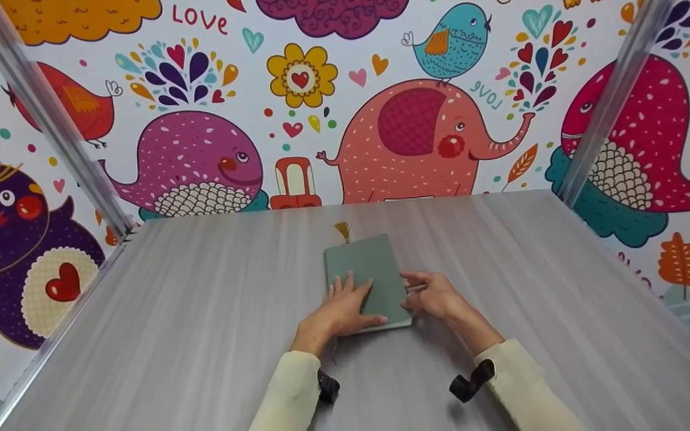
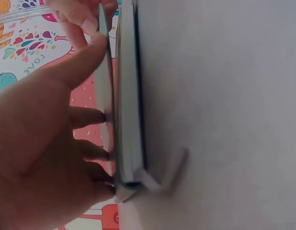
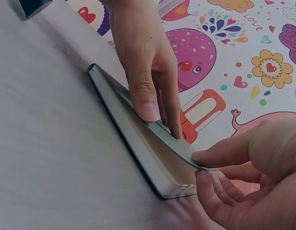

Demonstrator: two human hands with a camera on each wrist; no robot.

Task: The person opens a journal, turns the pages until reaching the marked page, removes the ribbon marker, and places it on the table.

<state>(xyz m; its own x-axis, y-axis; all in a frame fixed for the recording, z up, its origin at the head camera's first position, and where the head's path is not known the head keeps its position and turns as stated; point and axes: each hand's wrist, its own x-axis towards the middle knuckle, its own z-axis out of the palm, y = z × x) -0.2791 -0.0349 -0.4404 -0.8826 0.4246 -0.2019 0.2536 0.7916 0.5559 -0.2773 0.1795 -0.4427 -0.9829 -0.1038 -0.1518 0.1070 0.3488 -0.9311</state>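
Note:
A green hardcover notebook point(image 1: 360, 257) lies on the table point(image 1: 213, 311), its yellow tassel point(image 1: 342, 230) sticking out past the far edge. My left hand point(image 1: 342, 310) rests on the front cover with the fingers spread. At the right edge, my right hand point(image 1: 439, 297) pinches the cover between thumb and fingers. In the right wrist view the front cover point(image 3: 173, 142) is bowed up at that corner, apart from the page block point(image 3: 131, 139). A thin ribbon point(image 2: 172, 167) trails from the near end of the notebook in the left wrist view.
A wall point(image 1: 225, 72) printed with cartoon animals stands behind the table. Metal posts point(image 1: 51, 120) rise at its far corners. Black straps point(image 1: 472, 381) hang at both sleeved wrists.

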